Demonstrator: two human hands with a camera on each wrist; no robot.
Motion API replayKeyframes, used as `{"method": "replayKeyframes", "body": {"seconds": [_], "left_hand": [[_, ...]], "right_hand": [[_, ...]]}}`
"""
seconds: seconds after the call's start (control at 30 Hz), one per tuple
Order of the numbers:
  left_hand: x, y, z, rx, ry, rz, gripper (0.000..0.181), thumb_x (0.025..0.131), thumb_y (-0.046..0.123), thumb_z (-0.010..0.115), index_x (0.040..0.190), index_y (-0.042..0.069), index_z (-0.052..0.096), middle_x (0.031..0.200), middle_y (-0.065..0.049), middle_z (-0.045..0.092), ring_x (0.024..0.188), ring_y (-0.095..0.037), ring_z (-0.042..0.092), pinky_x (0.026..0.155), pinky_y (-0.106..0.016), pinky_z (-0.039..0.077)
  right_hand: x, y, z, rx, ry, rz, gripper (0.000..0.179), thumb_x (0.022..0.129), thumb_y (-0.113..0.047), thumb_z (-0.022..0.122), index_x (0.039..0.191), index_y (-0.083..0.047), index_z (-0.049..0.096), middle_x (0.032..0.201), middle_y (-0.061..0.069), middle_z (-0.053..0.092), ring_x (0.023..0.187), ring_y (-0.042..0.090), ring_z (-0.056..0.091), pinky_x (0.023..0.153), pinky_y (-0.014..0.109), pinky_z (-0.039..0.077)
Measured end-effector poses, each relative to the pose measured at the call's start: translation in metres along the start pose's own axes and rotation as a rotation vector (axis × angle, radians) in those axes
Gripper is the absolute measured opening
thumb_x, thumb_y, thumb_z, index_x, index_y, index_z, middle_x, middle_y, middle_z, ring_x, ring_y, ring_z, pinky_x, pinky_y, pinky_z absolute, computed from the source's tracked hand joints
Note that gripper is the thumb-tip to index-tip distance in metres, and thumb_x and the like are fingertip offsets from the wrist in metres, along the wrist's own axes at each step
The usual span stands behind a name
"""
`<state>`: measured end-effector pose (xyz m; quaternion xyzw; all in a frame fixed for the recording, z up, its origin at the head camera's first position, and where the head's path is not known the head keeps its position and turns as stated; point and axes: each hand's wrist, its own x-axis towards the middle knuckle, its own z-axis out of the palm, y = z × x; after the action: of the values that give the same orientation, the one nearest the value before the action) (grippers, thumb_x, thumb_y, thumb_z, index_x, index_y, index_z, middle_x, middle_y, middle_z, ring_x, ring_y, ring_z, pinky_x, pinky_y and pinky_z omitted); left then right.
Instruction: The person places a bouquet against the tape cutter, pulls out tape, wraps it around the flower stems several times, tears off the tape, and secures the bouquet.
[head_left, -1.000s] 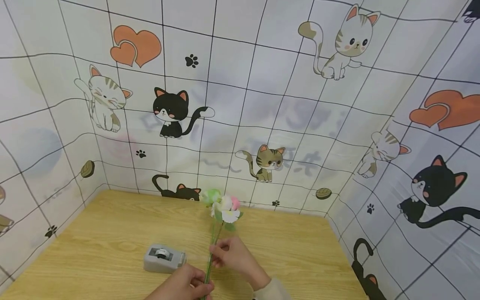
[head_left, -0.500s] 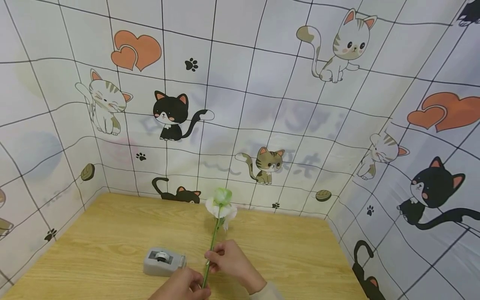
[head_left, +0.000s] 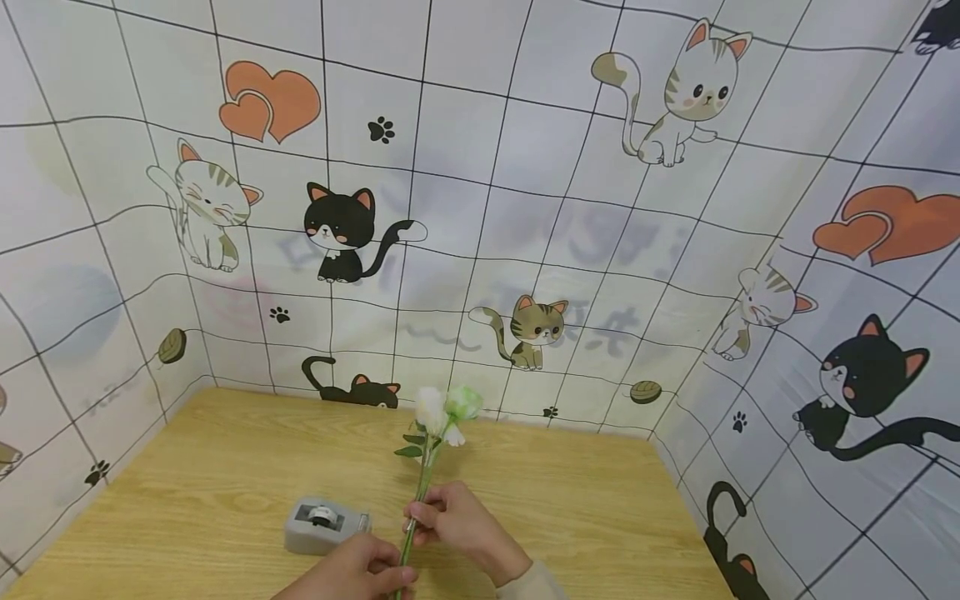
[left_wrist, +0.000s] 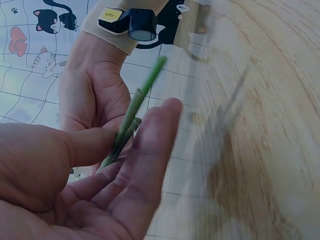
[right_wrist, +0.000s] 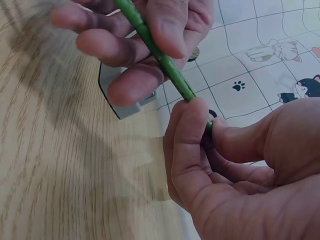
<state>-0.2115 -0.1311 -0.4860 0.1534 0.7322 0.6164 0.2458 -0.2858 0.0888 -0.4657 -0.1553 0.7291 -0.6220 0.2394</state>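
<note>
A small bunch of flowers (head_left: 464,403), with pale green and white heads and dark leaves on the left, is held upright over the table in the head view. My right hand (head_left: 461,527) pinches its green stems (head_left: 422,485) partway down between thumb and fingers. Lower down, my left hand (head_left: 360,568) holds the same stems near their ends. In the left wrist view the cut stem ends (left_wrist: 134,105) poke out past the left thumb, at uneven lengths. Close up in the right wrist view, the right thumb and index finger pinch the stems (right_wrist: 172,75), below the left hand's fingers.
A grey tape dispenser (head_left: 303,533) with a roll in it stands on the wood-grain table (head_left: 570,508), just left of my left hand. Behind and beside the table hangs a white gridded sheet (head_left: 450,225) printed with cats and hearts. A wrist camera (left_wrist: 141,25) sits on the right wrist.
The bunch has turned between my hands: the green head went from the left, through the centre, to the right, and leaves now show on the left. Both hands shifted slightly left.
</note>
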Motion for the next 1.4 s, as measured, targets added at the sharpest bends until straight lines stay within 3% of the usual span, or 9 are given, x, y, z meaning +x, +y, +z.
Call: {"method": "replayKeyframes", "body": {"seconds": [0.17,0.4,0.53,0.7,0.97,1.13,1.3,1.4], "left_hand": [[0.000,0.001,0.001,-0.010,0.029,-0.015,0.027,0.116,0.019,0.074,0.109,-0.005,0.082,0.092,0.000,0.086,0.064,-0.002,0.058,0.059,-0.018,0.047],[0.002,0.002,0.004,0.068,0.089,-0.020,0.022,0.114,0.013,0.076,0.102,-0.003,0.085,0.088,-0.004,0.086,0.064,-0.002,0.063,0.060,-0.017,0.048],[0.003,0.003,0.005,0.142,0.123,0.018,0.017,0.111,0.008,0.077,0.098,-0.001,0.085,0.089,-0.013,0.087,0.074,-0.008,0.074,0.066,-0.017,0.054],[0.004,0.005,0.006,0.259,0.146,0.079,0.020,0.109,0.007,0.078,0.092,0.002,0.086,0.084,-0.015,0.085,0.075,-0.008,0.074,0.066,-0.018,0.054],[0.010,-0.006,0.000,0.328,0.136,0.114,0.020,0.108,0.012,0.080,0.090,0.006,0.087,0.077,0.001,0.084,0.070,0.000,0.071,0.062,-0.019,0.053],[0.015,-0.020,-0.010,0.369,0.066,0.123,0.021,0.112,0.025,0.080,0.098,0.012,0.088,0.083,0.014,0.084,0.076,0.002,0.073,0.067,-0.021,0.058],[0.009,-0.015,-0.013,0.250,-0.017,0.132,0.031,0.119,0.026,0.069,0.105,0.004,0.086,0.092,0.005,0.087,0.079,0.000,0.074,0.071,-0.022,0.060],[0.001,-0.006,-0.008,0.116,-0.010,0.088,0.034,0.122,0.021,0.063,0.107,-0.003,0.082,0.094,-0.001,0.086,0.074,-0.003,0.071,0.069,-0.021,0.058]], "right_hand": [[0.000,0.001,0.000,0.022,-0.010,0.013,0.023,0.117,-0.006,0.068,0.120,0.016,0.076,0.099,0.009,0.084,0.081,0.009,0.076,0.078,0.021,0.066],[-0.002,0.000,-0.001,0.000,0.017,0.014,0.028,0.118,-0.014,0.071,0.118,0.013,0.079,0.096,0.009,0.083,0.078,0.009,0.075,0.080,0.025,0.068],[-0.004,-0.001,-0.002,-0.043,0.044,-0.012,0.029,0.118,-0.017,0.072,0.113,0.011,0.080,0.088,0.010,0.082,0.071,0.011,0.076,0.077,0.030,0.070],[-0.003,-0.002,-0.001,-0.052,0.068,-0.021,0.026,0.117,-0.016,0.073,0.110,0.008,0.080,0.088,0.012,0.082,0.070,0.012,0.076,0.075,0.032,0.070],[-0.002,-0.003,0.001,-0.048,0.060,-0.015,0.017,0.114,-0.009,0.075,0.106,0.006,0.079,0.084,0.006,0.078,0.069,0.010,0.074,0.074,0.028,0.069],[0.001,0.000,0.001,-0.064,0.042,-0.011,0.017,0.115,-0.007,0.073,0.108,0.008,0.078,0.083,0.004,0.076,0.070,0.009,0.072,0.076,0.026,0.066],[0.003,0.002,0.000,-0.061,0.026,-0.004,0.019,0.116,-0.008,0.071,0.112,0.009,0.077,0.082,0.002,0.073,0.072,0.010,0.071,0.077,0.024,0.062],[0.004,0.003,0.001,-0.046,0.015,-0.007,0.018,0.117,-0.008,0.070,0.112,0.008,0.077,0.082,0.002,0.072,0.074,0.011,0.071,0.078,0.024,0.061]]}}
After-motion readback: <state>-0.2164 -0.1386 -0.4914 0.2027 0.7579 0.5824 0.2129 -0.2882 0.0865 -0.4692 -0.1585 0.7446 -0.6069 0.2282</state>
